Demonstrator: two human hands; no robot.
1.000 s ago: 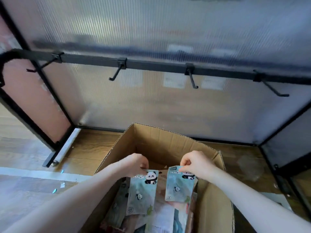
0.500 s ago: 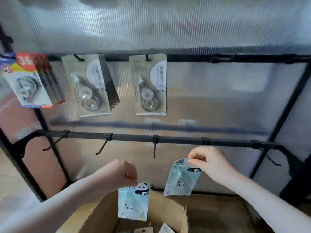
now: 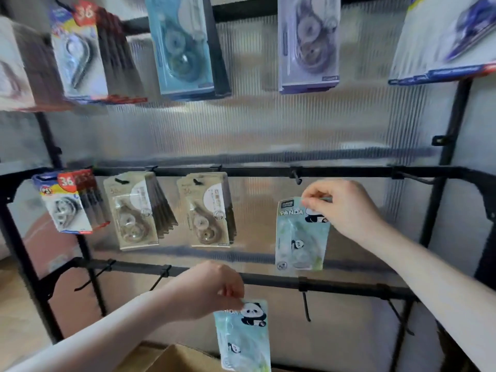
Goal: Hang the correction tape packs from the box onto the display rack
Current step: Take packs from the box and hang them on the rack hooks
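Ribbed see-through plastic (image 3: 268, 135) made the back wall, and a black rack (image 3: 349, 171) with bars and hooks stood in front of it.

One panda pack (image 3: 302, 234) hung from the right hand (image 3: 346, 210). That hand's fingers (image 3: 312, 204) were pinched on the top edge of the pack. The pack was up near the middle bar, just below an empty hook (image 3: 296, 178), but not on it. It hung a bit tilted.

A second panda pack (image 3: 243, 335) hung from the left hand (image 3: 209, 289). Those fingers were pinched on its top corner. This pack was lower down, under the bottom bar (image 3: 268, 279) and right above the box (image 3: 177, 359). Only a corner of the brown box showed at the bottom edge.

Left of the right hand's pack, two stacks of tan packs (image 3: 134, 210) hung from the middle bar. Further left hung a stack of bright packs (image 3: 67, 202) with a red "36" on them.

The top bar held more packs. They looked blurry. There was a blue pack (image 3: 182, 47), a purple pack (image 3: 308, 41), another "36" stack (image 3: 80, 49) on the left, and a white and blue pack (image 3: 445, 38) on the far right.

Some hooks on the bottom bar were bare. A wood floor (image 3: 16, 318) showed at the lower left.
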